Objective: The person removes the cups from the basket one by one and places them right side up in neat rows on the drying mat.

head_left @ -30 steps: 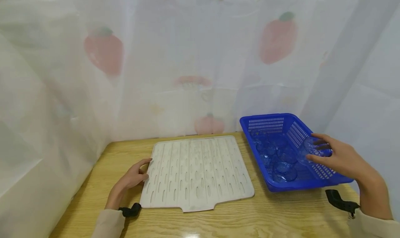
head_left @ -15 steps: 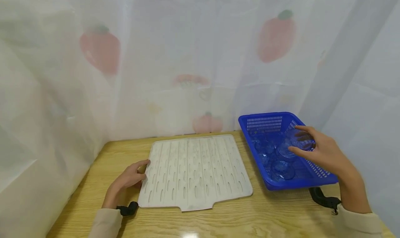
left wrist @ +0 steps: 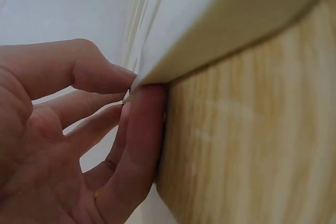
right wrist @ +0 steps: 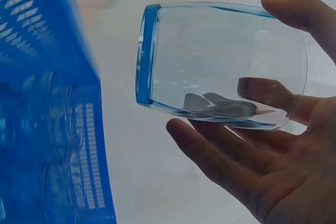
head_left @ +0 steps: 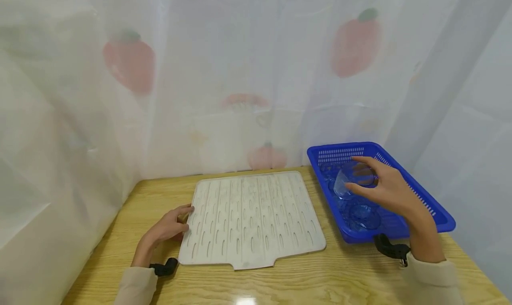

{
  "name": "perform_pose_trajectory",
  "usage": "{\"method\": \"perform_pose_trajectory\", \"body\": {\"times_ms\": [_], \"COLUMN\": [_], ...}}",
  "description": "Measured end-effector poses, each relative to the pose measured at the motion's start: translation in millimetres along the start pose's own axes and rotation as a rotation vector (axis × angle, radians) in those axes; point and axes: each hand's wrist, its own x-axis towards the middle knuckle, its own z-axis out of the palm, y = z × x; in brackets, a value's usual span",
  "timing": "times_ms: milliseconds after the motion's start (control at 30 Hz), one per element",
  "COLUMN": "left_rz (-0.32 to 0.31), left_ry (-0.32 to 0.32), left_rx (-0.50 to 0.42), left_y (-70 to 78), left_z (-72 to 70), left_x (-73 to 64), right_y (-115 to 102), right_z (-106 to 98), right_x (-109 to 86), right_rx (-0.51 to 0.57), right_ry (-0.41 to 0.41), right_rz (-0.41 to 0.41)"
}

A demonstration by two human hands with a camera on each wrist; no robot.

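My right hand (head_left: 386, 187) grips a clear drinking glass with a thick blue base (right wrist: 220, 66) by its rim end, thumb on one side and fingers on the other. The glass lies sideways in the hand, base pointing away from the palm, above the blue plastic basket (head_left: 434, 216). At the other side, my left hand (head_left: 166, 227) holds the left edge of a white slotted drainboard (head_left: 256, 216). Close up in the left wrist view, the thumb (left wrist: 100, 72) lies on the board's edge, with curled fingers (left wrist: 144, 140) against its side, down by the table.
Several more bluish glasses (head_left: 364, 216) lie in the basket, which stands right of the board. The wooden table (head_left: 304, 278) runs along the front. White sheeting (head_left: 200, 74) with strawberry prints closes off the back and both sides.
My right hand has moved left across the basket with the glass, now turned so its base faces left. The left hand stays at the board's edge.
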Motion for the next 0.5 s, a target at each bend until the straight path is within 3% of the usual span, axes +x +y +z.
{"method": "perform_pose_trajectory", "body": {"times_ms": [500], "left_rz": [0.012], "left_ry": [-0.011], "left_rx": [0.003], "left_y": [1.1], "left_z": [-0.2], "left_x": [-1.9], "right_y": [-30], "right_z": [29], "right_x": [21.2], "right_rx": [0.076], "right_ry": [-0.025], "right_rz": [-0.071]}}
